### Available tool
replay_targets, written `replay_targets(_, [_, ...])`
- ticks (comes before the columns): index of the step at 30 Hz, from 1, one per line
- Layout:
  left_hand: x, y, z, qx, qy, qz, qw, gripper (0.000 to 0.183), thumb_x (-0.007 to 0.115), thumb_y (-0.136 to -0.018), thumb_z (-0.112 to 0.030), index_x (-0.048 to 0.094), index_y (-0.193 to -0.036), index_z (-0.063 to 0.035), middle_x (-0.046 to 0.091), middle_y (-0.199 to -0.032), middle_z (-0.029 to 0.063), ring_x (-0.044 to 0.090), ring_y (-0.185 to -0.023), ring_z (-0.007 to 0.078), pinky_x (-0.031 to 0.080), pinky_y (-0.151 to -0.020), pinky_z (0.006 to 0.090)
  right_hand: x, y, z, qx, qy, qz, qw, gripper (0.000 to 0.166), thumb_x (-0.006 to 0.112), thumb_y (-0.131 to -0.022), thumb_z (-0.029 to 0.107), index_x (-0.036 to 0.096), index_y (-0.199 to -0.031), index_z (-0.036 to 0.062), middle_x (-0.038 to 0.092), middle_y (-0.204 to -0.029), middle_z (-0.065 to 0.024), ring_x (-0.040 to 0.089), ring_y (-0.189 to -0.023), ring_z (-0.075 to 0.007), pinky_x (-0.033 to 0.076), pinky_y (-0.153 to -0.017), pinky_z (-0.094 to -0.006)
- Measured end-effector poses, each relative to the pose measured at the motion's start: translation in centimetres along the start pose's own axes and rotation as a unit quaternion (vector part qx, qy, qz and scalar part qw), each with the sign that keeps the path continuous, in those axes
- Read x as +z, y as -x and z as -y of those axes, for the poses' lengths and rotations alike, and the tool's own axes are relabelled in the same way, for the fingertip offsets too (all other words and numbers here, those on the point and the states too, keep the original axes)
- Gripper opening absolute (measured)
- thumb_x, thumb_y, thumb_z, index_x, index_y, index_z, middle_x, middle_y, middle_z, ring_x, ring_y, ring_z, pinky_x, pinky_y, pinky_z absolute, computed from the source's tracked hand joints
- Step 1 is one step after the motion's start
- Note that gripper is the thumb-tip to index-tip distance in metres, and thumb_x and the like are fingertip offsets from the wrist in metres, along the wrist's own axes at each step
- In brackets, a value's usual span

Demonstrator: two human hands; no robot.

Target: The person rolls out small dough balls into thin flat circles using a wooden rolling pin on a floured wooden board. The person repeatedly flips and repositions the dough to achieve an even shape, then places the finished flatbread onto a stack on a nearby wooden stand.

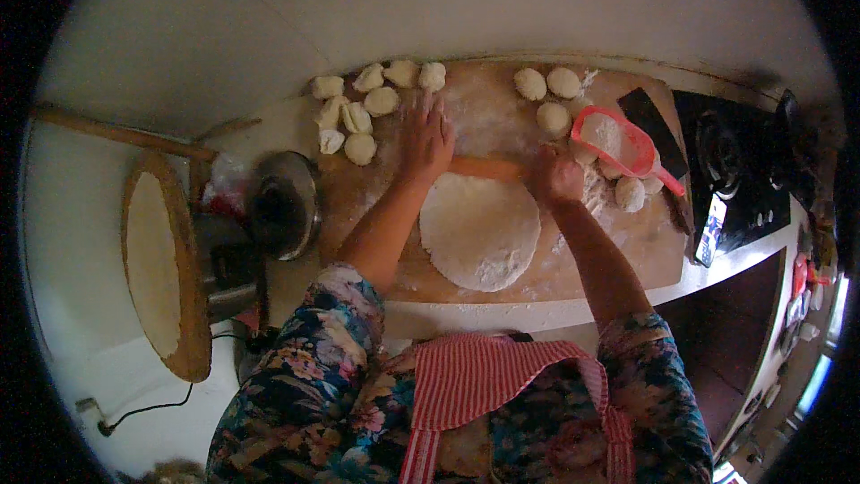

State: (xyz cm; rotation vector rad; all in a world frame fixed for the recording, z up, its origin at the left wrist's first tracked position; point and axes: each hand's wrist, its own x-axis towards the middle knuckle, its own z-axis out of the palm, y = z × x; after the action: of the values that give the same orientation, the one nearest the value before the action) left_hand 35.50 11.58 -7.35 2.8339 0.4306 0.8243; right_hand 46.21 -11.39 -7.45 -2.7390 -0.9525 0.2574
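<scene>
A flattened round of dough (480, 232) lies on a floured wooden board (376, 282) before me. Across its far edge runs a wooden rolling pin (487, 168). At the pin's left end rests my left hand (428, 138), palm down with fingers stretched forward; whether it grips is not plain. My right hand (556, 176) is curled around the pin's right end. Several dough pieces (381, 101) lie beyond my left hand. Rounded dough balls (553, 119) are near my right hand, some partly hidden under a red plastic scoop (615, 141) with flour in it.
A dark flat blade-like tool (652, 128) lies at the board's right side. Farther right are a black cooktop (746, 215) and a phone (711, 228). To the left stand a round metal lid or pan (285, 205) and a large round board (195, 269). A wall rises behind.
</scene>
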Motion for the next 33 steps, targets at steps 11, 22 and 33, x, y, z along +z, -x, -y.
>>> replay_targets(11, [-5.1, 6.4, -4.2, 0.037, 0.017, 0.174, 0.984, 0.055, 0.046, -0.084, -0.017, 0.029, -0.134, -0.0026, 0.026, -0.140, 0.0221, 0.029, -0.126, 0.0398, 0.019, -0.105, 0.0520, 1.9, 12.4, -0.2, 0.032, -0.121, -0.064, 0.990, 0.018, 0.057, -0.074, 0.020, 0.058, -0.089, 0.0108, 0.059, -0.079, -0.0120, 0.059, -0.073, -0.0322, 0.048, -0.061, -0.0421])
replay_targets(22, [4.9, -5.9, -7.0, 0.071, 0.082, 0.044, 0.993, 0.048, 0.042, -0.088, -0.022, 0.035, -0.129, 0.0015, 0.030, -0.137, 0.0209, 0.030, -0.126, 0.0366, 0.025, -0.103, 0.0486, -0.2, 8.4, -2.4, 0.082, -0.115, -0.077, 0.987, 0.032, 0.055, -0.078, 0.029, 0.056, -0.101, 0.0061, 0.058, -0.088, -0.0152, 0.057, -0.081, -0.0336, 0.047, -0.068, -0.0422])
replay_targets(33, [-3.5, 5.9, -4.5, 0.086, 0.045, 0.199, 0.975, 0.049, 0.040, -0.088, -0.021, 0.032, -0.132, 0.0001, 0.028, -0.139, 0.0213, 0.026, -0.128, 0.0386, 0.018, -0.106, 0.0494, 2.2, 15.6, -0.1, -0.007, -0.156, -0.069, 0.985, 0.023, 0.052, -0.079, 0.022, 0.055, -0.095, 0.0062, 0.058, -0.087, -0.0135, 0.057, -0.084, -0.0307, 0.047, -0.069, -0.0415])
